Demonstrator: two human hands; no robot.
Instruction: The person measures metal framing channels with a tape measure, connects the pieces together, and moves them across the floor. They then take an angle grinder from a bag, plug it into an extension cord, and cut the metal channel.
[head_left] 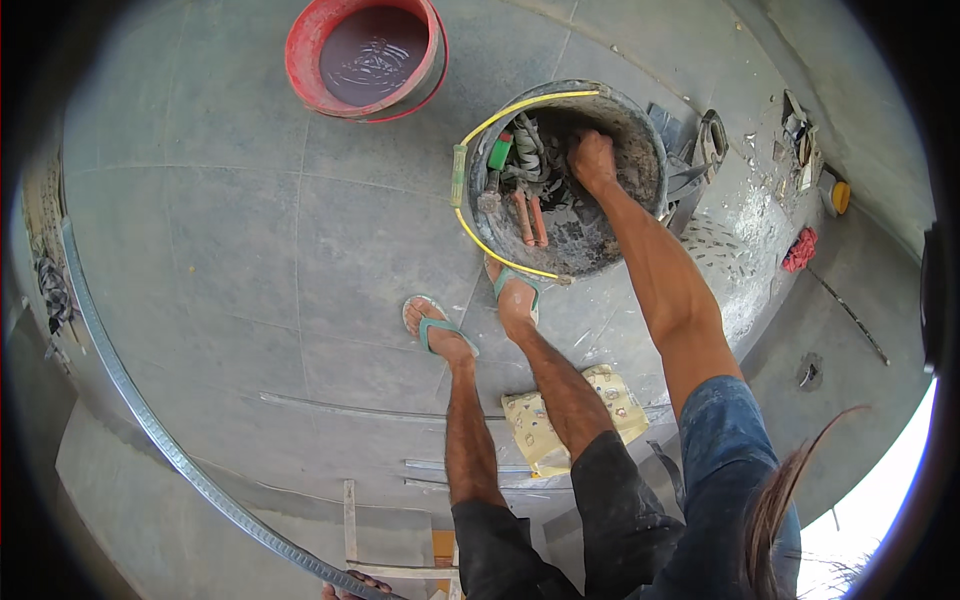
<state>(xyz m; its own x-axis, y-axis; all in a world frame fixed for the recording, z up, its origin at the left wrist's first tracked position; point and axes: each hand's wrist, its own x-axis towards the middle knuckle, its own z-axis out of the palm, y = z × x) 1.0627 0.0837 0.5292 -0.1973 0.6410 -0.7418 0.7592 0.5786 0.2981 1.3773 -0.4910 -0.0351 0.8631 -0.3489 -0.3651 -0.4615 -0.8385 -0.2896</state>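
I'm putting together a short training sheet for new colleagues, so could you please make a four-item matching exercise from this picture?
Column one:
1. Right hand
2. Red bucket
3. Metal strip
4. Sandals

Column two:
A. Long and silver-grey, in the grasp of the left hand near the picture's lower edge
B. With teal straps, worn on the feet
C. Reaching down inside the dark bucket
D. Holding murky liquid, at the top of the picture

Right pairs: 1-C, 2-D, 3-A, 4-B.
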